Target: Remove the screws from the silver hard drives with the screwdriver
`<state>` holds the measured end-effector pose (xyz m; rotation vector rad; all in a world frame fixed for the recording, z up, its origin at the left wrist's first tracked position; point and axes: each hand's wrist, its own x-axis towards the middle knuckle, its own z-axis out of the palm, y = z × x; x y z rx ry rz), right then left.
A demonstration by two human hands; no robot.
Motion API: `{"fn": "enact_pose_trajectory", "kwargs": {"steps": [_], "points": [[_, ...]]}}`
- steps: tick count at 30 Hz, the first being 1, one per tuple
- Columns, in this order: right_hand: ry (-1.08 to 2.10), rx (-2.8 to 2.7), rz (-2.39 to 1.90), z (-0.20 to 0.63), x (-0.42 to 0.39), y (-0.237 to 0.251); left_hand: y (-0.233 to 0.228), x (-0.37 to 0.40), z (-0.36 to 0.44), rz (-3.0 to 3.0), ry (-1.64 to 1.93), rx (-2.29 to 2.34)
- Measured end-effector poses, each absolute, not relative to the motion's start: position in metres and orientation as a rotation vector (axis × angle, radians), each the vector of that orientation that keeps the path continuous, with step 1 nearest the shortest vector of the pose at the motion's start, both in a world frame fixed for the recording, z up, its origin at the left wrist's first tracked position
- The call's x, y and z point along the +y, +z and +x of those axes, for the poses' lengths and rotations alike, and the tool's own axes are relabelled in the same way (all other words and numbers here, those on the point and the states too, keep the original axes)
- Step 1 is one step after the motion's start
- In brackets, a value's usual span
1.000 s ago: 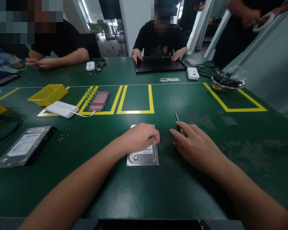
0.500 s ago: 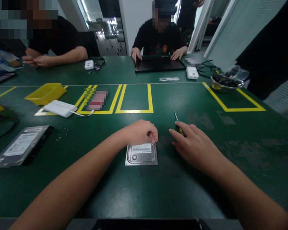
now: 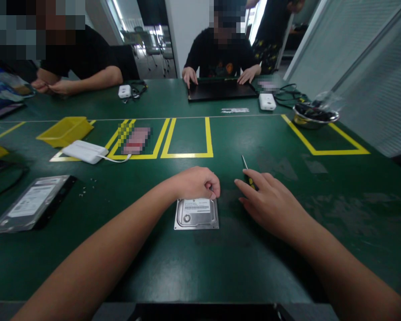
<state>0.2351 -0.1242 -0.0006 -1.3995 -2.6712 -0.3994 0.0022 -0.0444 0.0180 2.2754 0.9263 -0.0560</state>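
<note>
A silver hard drive point(image 3: 196, 215) lies flat on the green table point(image 3: 220, 263) in front of me. My left hand point(image 3: 195, 183) rests on its far edge with the fingers curled, gripping the far right corner. My right hand point(image 3: 270, 203) lies flat on the table just right of the drive, fingers spread, with its fingertips over the handle of a small screwdriver point(image 3: 246, 170). The screwdriver's shaft points away from me. Part of the drive's far end is hidden under my left hand.
A second hard drive point(image 3: 31, 208) and loose screws point(image 3: 87, 187) lie at left. A yellow tray point(image 3: 65, 130), white box point(image 3: 85, 152), yellow taped squares and a metal bowl point(image 3: 316, 117) stand farther back. Two people sit across the table, one at a laptop point(image 3: 222, 90).
My hands have barely shifted. A standing person at the far right has walked out of view toward the back.
</note>
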Motion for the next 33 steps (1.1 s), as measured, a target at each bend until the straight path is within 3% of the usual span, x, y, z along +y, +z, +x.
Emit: {"fn": "enact_pose_trajectory", "kwargs": {"steps": [33], "points": [[-0.388,-2.681,-1.434,0.2348,-0.1244,0.0005,0.0237,-0.0474,0.0104,2.197,-0.119,1.085]]}}
